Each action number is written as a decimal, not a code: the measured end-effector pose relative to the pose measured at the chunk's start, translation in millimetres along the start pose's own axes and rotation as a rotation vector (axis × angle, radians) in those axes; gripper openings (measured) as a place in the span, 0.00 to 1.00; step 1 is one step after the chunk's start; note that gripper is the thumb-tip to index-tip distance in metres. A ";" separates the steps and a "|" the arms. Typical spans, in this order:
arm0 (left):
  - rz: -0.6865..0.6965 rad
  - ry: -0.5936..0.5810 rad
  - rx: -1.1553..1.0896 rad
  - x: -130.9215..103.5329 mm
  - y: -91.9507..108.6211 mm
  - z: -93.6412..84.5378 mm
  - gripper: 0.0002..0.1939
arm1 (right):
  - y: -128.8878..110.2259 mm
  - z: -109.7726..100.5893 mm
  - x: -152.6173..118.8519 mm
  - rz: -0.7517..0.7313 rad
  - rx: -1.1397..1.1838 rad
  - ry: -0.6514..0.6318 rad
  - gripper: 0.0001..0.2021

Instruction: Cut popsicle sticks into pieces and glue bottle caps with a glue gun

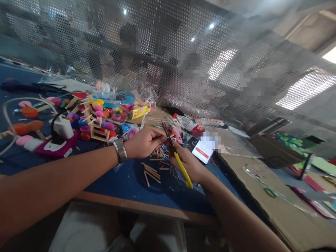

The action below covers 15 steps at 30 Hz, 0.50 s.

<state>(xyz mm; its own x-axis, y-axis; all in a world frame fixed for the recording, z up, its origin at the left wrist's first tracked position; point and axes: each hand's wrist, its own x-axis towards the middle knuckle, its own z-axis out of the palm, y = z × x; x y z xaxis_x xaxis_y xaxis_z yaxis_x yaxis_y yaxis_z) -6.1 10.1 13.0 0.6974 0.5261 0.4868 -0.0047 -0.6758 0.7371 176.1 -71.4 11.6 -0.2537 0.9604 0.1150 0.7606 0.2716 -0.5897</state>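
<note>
A pair of scissors with yellow handles and dark blades is in my right hand, its blades pointing away from me. My left hand, with a metal-banded watch at the wrist, is closed in a pinch beside the blades. What its fingertips hold is too small and hidden to name. Below the hands, several short wooden sticks lie on the blue tabletop, with small scraps scattered around them.
Left of my hands stand joined wooden sticks with colourful clay lumps. A purple power strip holds a white plug. To the right are a lit phone and cardboard. A perforated metal screen rises behind, with people beyond it.
</note>
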 end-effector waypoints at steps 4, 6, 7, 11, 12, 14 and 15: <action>0.011 0.017 0.029 -0.2 -2.2 -1.4 0.12 | 2.6 -0.8 1.2 0.035 0.046 0.009 0.06; 0.020 0.027 0.043 -0.8 -3.4 -1.3 0.12 | 4.1 0.2 0.3 0.035 0.105 0.024 0.07; 0.027 0.030 0.051 -1.1 -3.9 -0.8 0.12 | 4.9 1.4 -0.6 0.033 0.171 0.022 0.07; 0.056 -0.020 0.033 -2.3 -4.8 2.3 0.11 | 9.1 8.4 -2.2 0.060 0.547 -0.048 0.05; 0.056 -0.022 0.036 -2.7 -4.7 2.8 0.11 | 10.6 9.9 -1.4 0.064 0.601 -0.039 0.06; 0.053 0.011 0.063 -3.4 -4.4 2.7 0.11 | 14.2 12.0 1.7 0.087 0.672 0.018 0.09; 0.056 0.040 0.082 -3.7 -4.3 2.2 0.11 | 16.2 12.4 3.7 0.114 0.701 0.048 0.10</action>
<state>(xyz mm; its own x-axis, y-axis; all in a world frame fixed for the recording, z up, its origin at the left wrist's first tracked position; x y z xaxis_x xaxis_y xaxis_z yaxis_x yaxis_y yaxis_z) -7.1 10.0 6.9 0.6686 0.5051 0.5458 0.0169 -0.7441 0.6679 180.1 -64.2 -7.4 -0.1567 0.9865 0.0473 0.2135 0.0806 -0.9736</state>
